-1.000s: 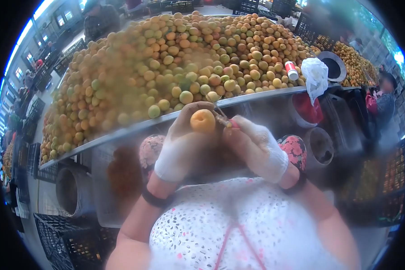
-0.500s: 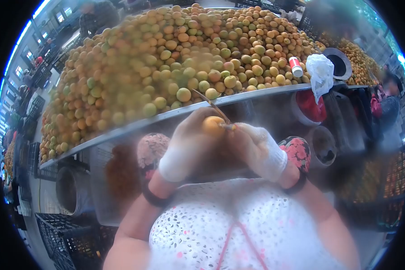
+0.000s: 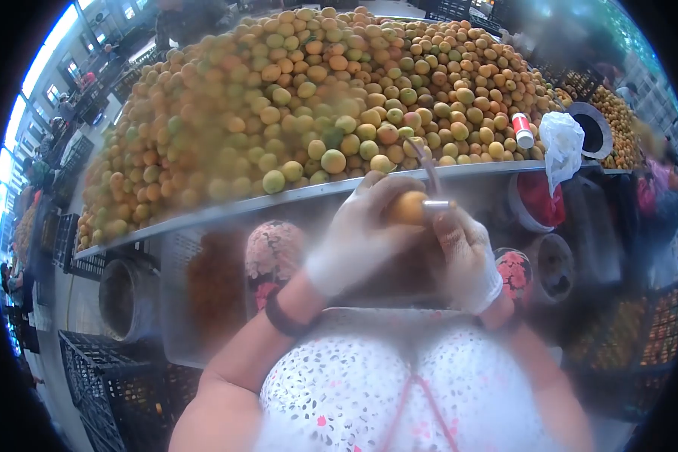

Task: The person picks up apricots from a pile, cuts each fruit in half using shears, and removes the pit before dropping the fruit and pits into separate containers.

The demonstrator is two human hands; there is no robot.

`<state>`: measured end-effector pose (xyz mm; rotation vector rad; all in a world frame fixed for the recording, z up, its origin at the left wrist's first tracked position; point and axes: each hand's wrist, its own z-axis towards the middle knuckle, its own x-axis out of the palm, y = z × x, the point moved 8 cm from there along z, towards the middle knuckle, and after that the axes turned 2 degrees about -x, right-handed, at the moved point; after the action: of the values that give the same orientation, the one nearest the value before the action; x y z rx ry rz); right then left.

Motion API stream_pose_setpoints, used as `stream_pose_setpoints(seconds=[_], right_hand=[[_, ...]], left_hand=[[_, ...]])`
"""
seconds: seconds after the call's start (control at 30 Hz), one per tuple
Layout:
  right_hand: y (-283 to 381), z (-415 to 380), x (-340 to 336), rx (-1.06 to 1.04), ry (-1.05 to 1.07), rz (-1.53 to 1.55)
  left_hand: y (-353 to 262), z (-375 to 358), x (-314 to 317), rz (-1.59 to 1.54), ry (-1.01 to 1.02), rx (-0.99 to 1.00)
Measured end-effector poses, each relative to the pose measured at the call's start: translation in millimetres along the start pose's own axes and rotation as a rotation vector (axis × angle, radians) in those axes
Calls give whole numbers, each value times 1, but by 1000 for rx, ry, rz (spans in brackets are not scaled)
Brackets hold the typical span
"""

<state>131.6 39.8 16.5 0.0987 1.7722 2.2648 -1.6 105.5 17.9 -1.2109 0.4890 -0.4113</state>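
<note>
My left hand (image 3: 361,233), in a white glove, is closed around an orange-yellow fruit (image 3: 407,208) in front of the metal table edge. My gloved right hand (image 3: 463,252) is pinched on a small silvery metal tool (image 3: 437,204), whose end is at the right side of the fruit. A thin brownish curved strip (image 3: 426,162) rises from near my fingers toward the pile; its lower end is blurred. Beyond both hands lies a large heap of orange and green fruit (image 3: 309,87).
A metal rim (image 3: 271,198) borders the heap. At right are a red-and-white bottle (image 3: 523,131), a white plastic bag (image 3: 561,143), a dark round bowl (image 3: 591,129) and a red-lined bucket (image 3: 539,202). Black crates (image 3: 102,392) and a bucket (image 3: 128,300) stand at left.
The view has shifted, so the scene sits slightly further right. My right hand has turned and dropped a little from the fruit, and the metal tool now shows between my hands.
</note>
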Motion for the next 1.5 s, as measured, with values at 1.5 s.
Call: stream_pose_setpoints(seconds=[1.5], right_hand=[[15,3,11,-238,30,-652]], left_hand=[[15,12,35,-692,-156,-147]])
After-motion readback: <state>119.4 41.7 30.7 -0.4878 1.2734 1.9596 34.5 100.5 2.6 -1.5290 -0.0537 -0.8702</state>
